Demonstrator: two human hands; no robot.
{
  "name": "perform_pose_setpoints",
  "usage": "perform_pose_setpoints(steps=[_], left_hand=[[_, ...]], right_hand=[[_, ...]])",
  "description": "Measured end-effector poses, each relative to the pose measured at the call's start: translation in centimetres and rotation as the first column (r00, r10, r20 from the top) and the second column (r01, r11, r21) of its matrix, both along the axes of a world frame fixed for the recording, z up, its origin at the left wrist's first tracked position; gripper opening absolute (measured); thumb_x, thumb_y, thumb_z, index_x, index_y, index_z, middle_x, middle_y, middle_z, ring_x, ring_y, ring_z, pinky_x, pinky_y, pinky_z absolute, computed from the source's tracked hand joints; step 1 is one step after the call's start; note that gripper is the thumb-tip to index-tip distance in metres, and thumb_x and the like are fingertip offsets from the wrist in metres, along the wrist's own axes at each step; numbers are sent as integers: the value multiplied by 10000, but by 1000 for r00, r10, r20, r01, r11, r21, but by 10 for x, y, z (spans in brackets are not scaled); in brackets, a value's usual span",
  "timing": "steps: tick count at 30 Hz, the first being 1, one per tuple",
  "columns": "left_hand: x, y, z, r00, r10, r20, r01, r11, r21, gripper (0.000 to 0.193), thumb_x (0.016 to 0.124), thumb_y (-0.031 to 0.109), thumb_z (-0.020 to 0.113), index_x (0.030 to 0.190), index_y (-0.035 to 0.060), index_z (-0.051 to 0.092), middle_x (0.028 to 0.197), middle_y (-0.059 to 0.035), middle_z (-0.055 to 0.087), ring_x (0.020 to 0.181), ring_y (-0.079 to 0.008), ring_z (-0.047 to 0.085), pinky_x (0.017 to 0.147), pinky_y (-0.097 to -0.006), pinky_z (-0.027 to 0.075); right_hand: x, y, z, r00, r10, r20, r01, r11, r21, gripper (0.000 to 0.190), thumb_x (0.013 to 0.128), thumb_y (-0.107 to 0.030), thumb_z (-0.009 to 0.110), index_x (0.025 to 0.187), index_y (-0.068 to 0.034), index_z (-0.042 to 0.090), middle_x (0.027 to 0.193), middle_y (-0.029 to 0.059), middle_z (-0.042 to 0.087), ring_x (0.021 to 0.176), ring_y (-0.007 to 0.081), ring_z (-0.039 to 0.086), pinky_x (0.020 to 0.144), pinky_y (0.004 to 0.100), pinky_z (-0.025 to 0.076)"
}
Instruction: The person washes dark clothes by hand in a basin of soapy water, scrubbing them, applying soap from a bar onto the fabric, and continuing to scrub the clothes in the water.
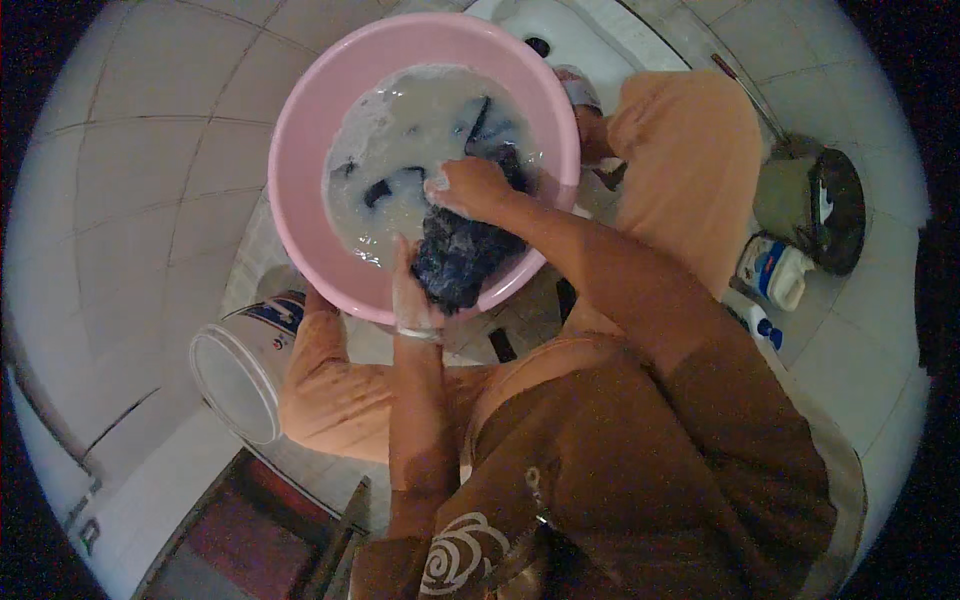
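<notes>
A pink plastic basin (300, 172) holds cloudy, sudsy water (405, 120) with dark cloth partly sunk in it. Against the basin's near wall, a bunched wet dark-blue garment (469, 255) is raised out of the water. My left hand (415, 292) grips this bundle from its left side, with a pale band around the wrist. Suds cover the knuckles of my right hand (472, 187), a closed fist on the garment's upper part. What lies inside that fist is hidden. Other dark fabric (377, 193) breaks the surface farther left.
A white squat-toilet pan (592, 34) lies behind the basin. A white plastic bucket (240, 375) tilts by my left leg. To the right are a dark green bin (787, 195), a white jug (772, 270) and a blue-capped bottle (757, 322). Tiled wall (150, 172) rises at left.
</notes>
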State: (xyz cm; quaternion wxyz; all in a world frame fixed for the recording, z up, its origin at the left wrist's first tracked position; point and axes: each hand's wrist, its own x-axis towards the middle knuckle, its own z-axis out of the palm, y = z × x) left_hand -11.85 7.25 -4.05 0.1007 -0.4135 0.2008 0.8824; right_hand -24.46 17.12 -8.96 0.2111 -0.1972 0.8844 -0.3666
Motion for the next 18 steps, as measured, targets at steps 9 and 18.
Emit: perform_pose_setpoints(steps=[9,18], left_hand=[[16,-50,28,778,-600,185,351,171,-921,267,783,141,633,963,-42,559,873,-77,590,788,-199,572,718,-311,467],[26,-56,-51,962,269,-49,-267,887,-376,350,891,247,404,1082,-23,518,1087,-160,561,1001,-299,537,913,-446,404]], right_hand=[[-22,25,3,793,559,242,-542,829,-137,675,639,-541,654,1035,-1,573,1008,241,566,974,315,545,864,390,401],[-17,20,-6,945,37,324,87,929,-359,445,628,-194,662,1036,-42,568,999,142,596,954,241,561,842,337,428]])
